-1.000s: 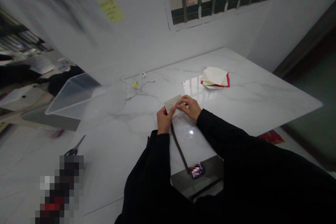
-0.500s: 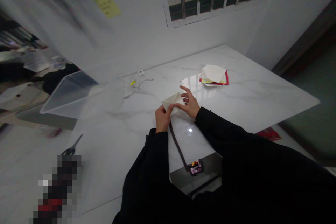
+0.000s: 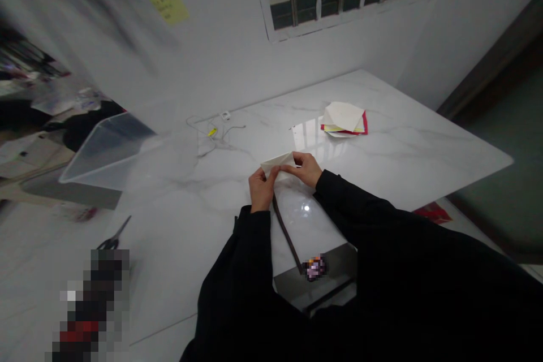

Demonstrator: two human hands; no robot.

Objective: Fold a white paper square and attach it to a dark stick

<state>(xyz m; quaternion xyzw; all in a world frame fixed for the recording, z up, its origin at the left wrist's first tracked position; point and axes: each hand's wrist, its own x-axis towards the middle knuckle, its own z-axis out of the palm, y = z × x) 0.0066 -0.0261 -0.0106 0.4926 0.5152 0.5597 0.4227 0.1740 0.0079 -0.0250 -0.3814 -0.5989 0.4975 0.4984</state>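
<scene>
Between my two hands is a small folded piece of white paper (image 3: 278,162), held up over the marble-patterned table (image 3: 220,220). My left hand (image 3: 261,188) pinches its lower left part, thumb in front. At its right side my right hand (image 3: 309,169) is closed on the paper, its thumb reaching toward the left thumb. Creases run across the paper's face. The fingers behind it are partly hidden. A dark strap or cord (image 3: 287,235) hangs below my left hand toward my body.
Stacked white, red and yellow papers (image 3: 344,119) lie toward the back right. A thin cable (image 3: 224,131) with a yellow tag rests near the wall. To the left are a clear plastic bin (image 3: 106,147) and scissors (image 3: 113,242). A yellow note (image 3: 166,1) sticks to the wall.
My right hand's raised fingers have come down and closed on the paper's right side. The paper has tilted flatter. My left hand keeps its pinch; the view has shifted slightly.
</scene>
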